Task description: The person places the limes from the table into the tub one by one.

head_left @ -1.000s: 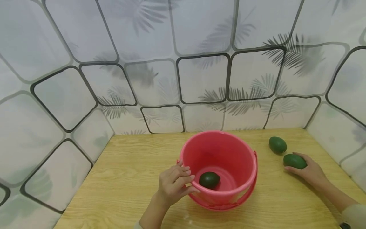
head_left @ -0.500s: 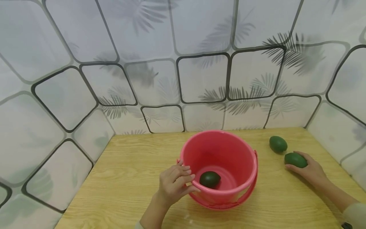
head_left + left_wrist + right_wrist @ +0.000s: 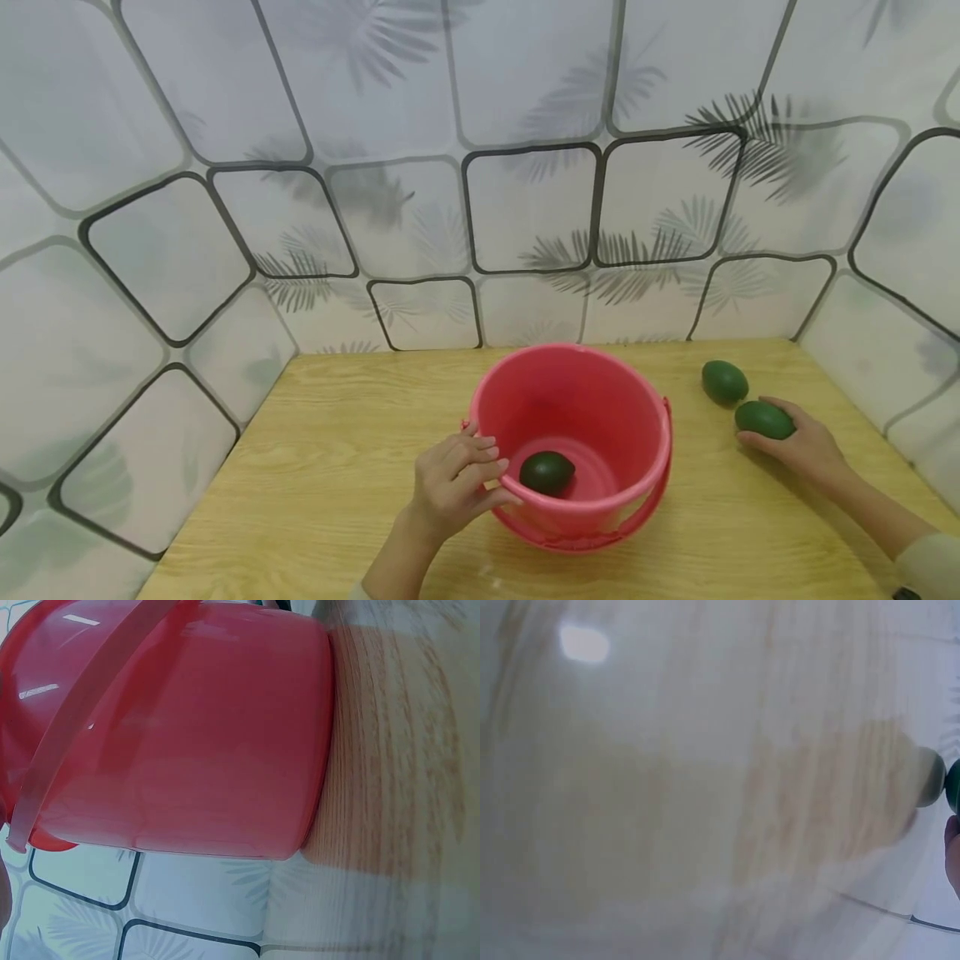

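We see the right hand (image 3: pixel 813 450) grasping a green fruit (image 3: pixel 765 419), now slightly nearer the loose fruit (image 3: pixel 724 382). The grasped one's outside the pink bucket (image 3: pixel 555 383) (so, little progress); the left hand (image 3: pixel 456 479) grips its rim (image 3: pixel 592 505).

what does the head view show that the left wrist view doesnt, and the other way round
Only the head view shows the inside of the pink bucket, with a dark green fruit in it, and clearly shows the right hand holding a green fruit.

Only the left wrist view shows the bucket's outer wall close up, down to its edge at the table; green and dark slivers up top are too small to identify.

Both share the bucket, its handle, the table and the patterned wall.
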Tool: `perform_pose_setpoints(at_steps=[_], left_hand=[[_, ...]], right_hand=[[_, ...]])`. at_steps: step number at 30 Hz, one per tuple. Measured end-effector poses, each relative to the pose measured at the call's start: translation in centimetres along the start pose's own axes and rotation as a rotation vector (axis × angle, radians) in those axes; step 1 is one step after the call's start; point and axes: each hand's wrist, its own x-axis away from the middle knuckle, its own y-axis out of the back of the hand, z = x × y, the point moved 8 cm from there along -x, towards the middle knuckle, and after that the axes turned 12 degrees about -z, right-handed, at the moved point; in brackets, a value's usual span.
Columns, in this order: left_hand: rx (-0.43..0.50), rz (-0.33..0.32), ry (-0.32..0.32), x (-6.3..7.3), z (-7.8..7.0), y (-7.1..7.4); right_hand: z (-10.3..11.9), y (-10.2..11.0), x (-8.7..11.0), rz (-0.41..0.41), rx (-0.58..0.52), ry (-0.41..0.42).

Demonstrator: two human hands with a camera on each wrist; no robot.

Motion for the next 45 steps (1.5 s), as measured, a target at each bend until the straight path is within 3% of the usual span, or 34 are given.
perform_pose_setpoints(at_steps=[12, 19, 27, 37, 45], left_hand=[[0.005, 0.006, -0.005, 0.1, 0.0, 0.1], [0.006, 0.012, 0.004, 0.3, 0.0, 0.0], [0.008, 0.006, -0.01, 0.2, -0.1, 0.0], [0.01, -0.007, -0.023, -0.1, 0.0, 0.0], [-0.003, 0.004, -0.012, 0.2, 0.1, -0.1]], right_hand=[[1.2, 0.5, -0.3, -0.058, -0.025, 0.019], [2.3, 0.7, -0.1, -0.045, -0.039, 0.024], [4.8, 1.2, 0.6, -0.063, -0.065, 0.008], [7.1, 1.0, 1.0, -0.009, -0.072, -0.005], [8.4, 1.8, 1.0, -0.055, -0.099, 0.011]])
